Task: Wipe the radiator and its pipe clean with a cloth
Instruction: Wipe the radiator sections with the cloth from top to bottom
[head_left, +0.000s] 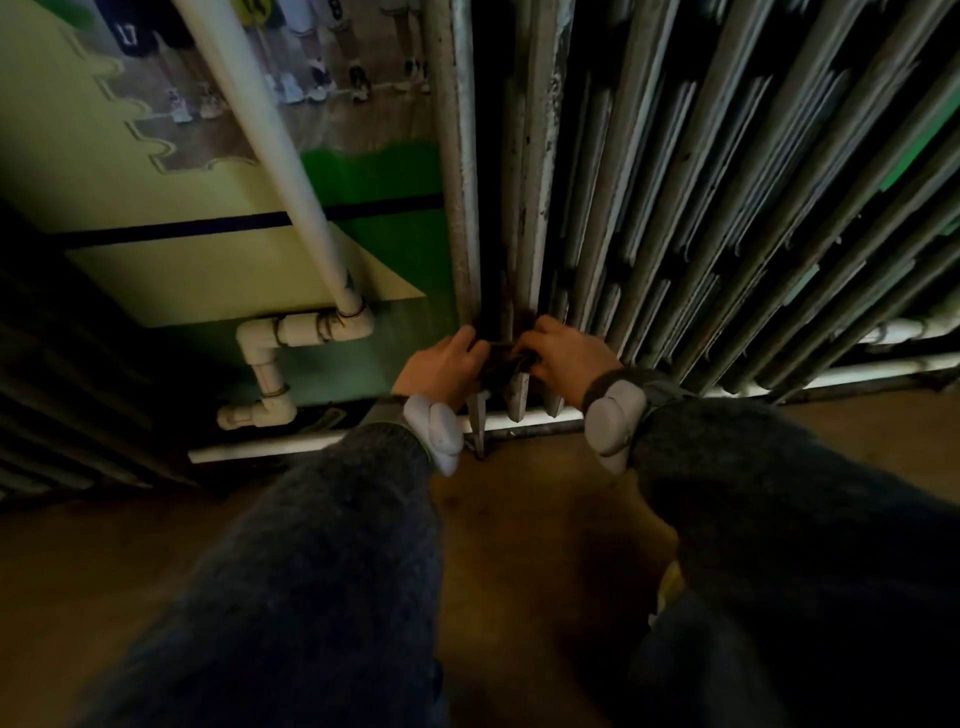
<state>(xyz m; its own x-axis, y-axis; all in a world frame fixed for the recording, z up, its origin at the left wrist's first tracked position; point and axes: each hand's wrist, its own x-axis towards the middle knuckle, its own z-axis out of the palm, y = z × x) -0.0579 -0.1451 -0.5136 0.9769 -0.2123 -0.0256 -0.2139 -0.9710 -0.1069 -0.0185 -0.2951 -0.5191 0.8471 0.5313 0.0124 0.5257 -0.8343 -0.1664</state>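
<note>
The dark cloth (505, 365) sits bunched round the foot of one column of the radiator (675, 208), at the view's centre, probably so both faces of that narrow rib get rubbed at once. The radiator's ribs fan out from 12 to 3 o'clock. The white pipe (275, 140) slants down from 11 o'clock to its elbow joints (304, 330) toward 9 o'clock, with neither hand on it. The left hand (441, 366) grips the cloth from its 9 o'clock side and the right hand (566, 353) from 3 o'clock, the fingers of both curled tight.
</note>
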